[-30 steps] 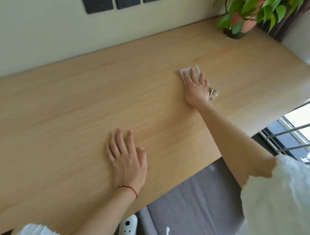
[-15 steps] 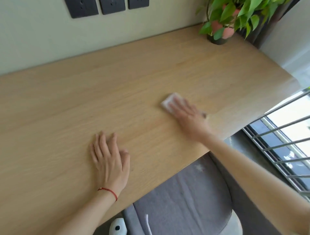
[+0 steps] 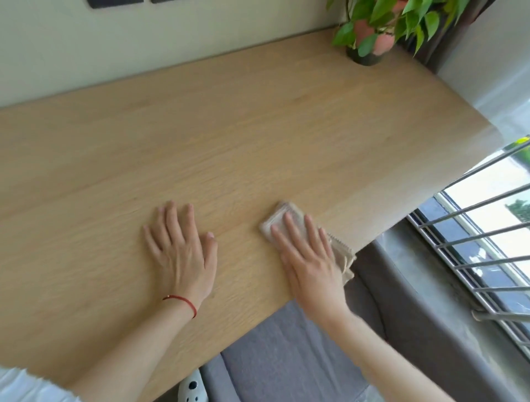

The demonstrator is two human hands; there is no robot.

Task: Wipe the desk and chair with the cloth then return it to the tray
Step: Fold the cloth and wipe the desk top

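The light wooden desk [image 3: 229, 137] fills most of the view. My right hand [image 3: 307, 258] presses flat on a folded beige cloth [image 3: 282, 216] near the desk's front edge; the cloth's loose end hangs over the edge to the right of the hand. My left hand [image 3: 180, 249], with a red string at the wrist, lies flat on the desk to the left of the cloth, fingers spread, holding nothing. The grey chair seat [image 3: 286, 358] shows below the desk edge. No tray is in view.
A potted plant [image 3: 370, 34] with green leaves stands at the desk's far right corner. Dark wall sockets [image 3: 114, 3] sit at the top. A window with metal bars [image 3: 473, 258] is at the right. A white object [image 3: 193, 390] lies beside the chair.
My right hand has drawn the cloth from the middle right of the desk back toward the front edge, closer to my left hand. My left hand has stayed flat on the desk.
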